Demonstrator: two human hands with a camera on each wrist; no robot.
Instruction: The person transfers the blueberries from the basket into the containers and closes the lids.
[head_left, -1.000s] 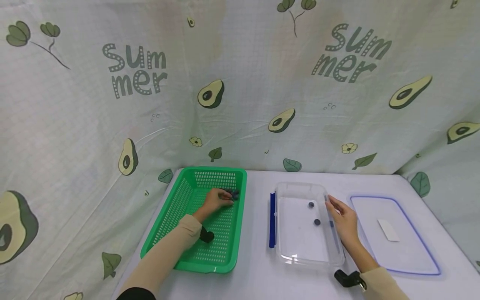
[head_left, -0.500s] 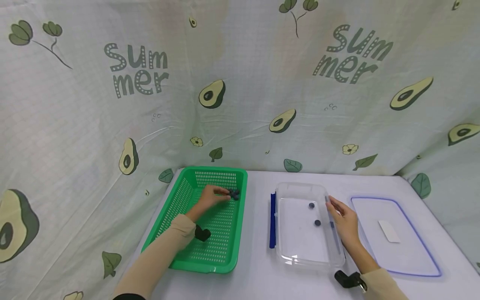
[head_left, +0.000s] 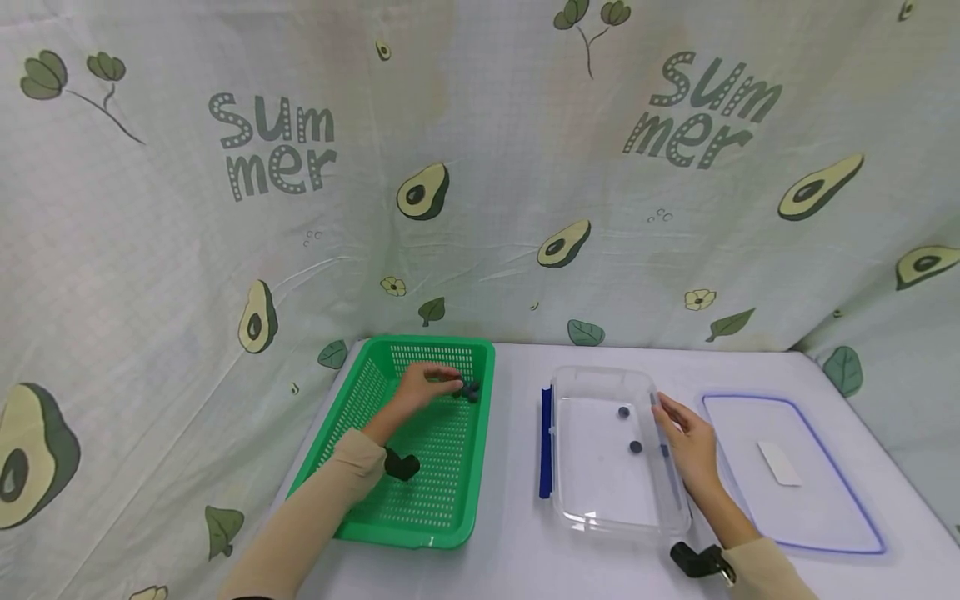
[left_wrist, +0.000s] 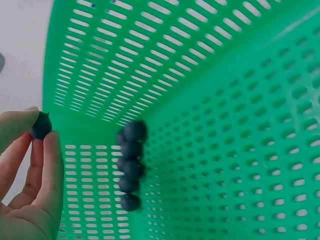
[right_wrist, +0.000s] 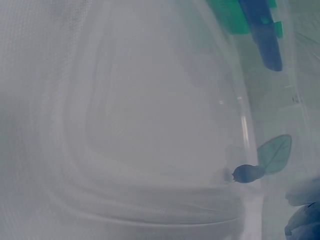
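My left hand [head_left: 422, 390] is inside the green basket [head_left: 480, 467], near its far right corner. Between thumb and fingertips it pinches one dark blueberry [left_wrist: 41, 126], with its small crown showing in the left wrist view. Several more blueberries [left_wrist: 132, 165] lie clustered along the foot of the basket's wall; in the head view these blueberries [head_left: 471, 391] sit just right of the fingertips. On the right, my right hand [head_left: 692, 443] holds the right rim of a clear plastic container [head_left: 600, 527]. Two blueberries [head_left: 636, 447] rest apart on the container's floor.
A blue latch flap [head_left: 546, 442] hangs off the container's left side. To the right lies a clear lid [head_left: 806, 508] with a blue seal and a white label [head_left: 778, 463]. A patterned curtain [head_left: 480, 167] stands behind the white table [head_left: 517, 417].
My left hand has drawn slightly left and away from the blueberry cluster, uncovering more of it. The right hand and the container stay as they were.
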